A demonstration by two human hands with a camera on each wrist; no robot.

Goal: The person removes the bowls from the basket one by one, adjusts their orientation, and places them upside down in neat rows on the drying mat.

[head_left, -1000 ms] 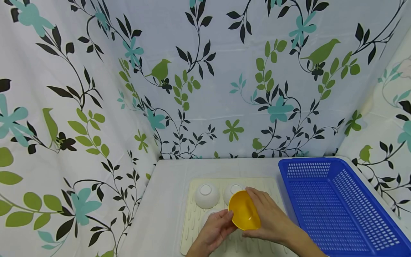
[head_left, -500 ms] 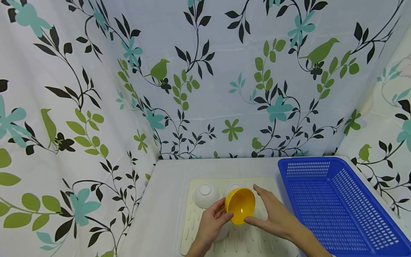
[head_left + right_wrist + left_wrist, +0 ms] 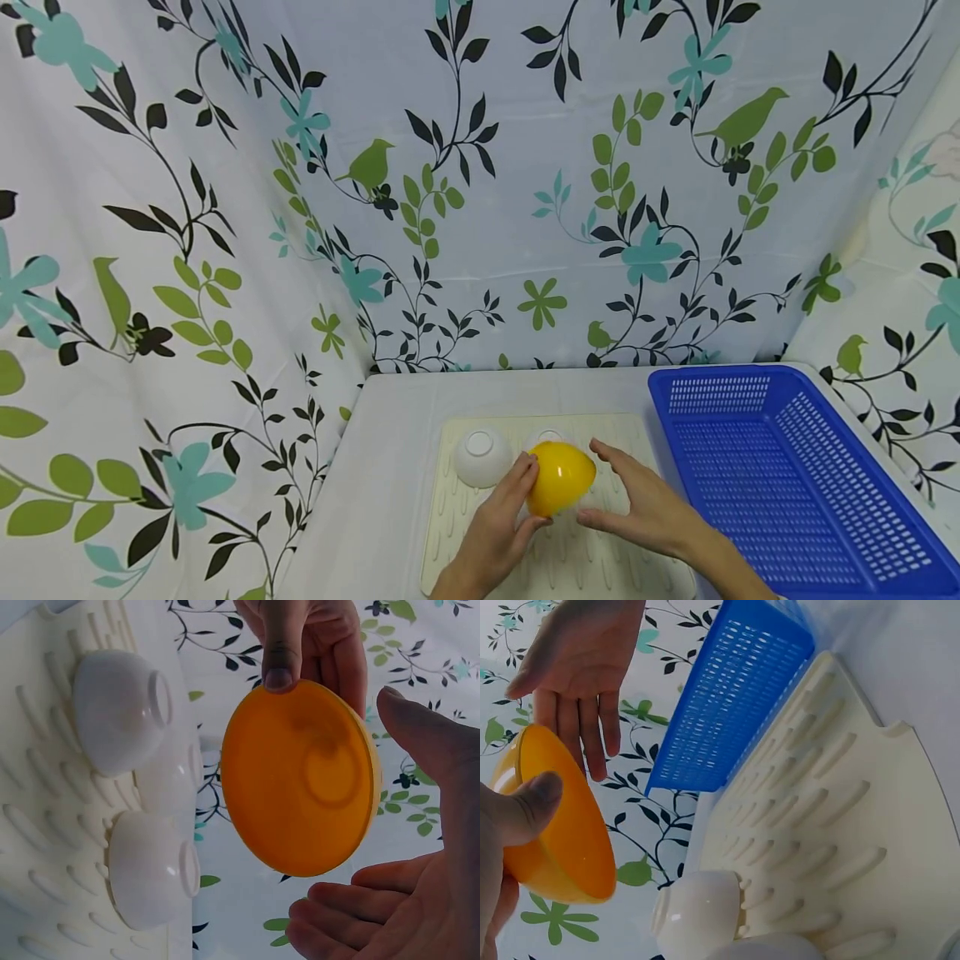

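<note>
A yellow bowl hangs tilted above the cream ridged drying mat, its glossy outside showing in the head view. My left hand grips it by the rim; in the left wrist view the thumb lies on the inside of the wall. The bowl's hollow inside faces the right wrist camera. Close to the bowl's right side is my right hand, fingers spread and apart from the bowl. Upside-down white bowls sit on the mat; three show in the right wrist view, partly overlapping.
To the right of the mat stands a blue perforated plastic basket, set along the table's right edge. A white cloth covers the table. Curtains patterned with leaves and birds hang behind and at both sides.
My right hand has let go of the yellow bowl and drawn slightly right. The left hand has turned the bowl over, so its outside now shows in the head view instead of its inside.
</note>
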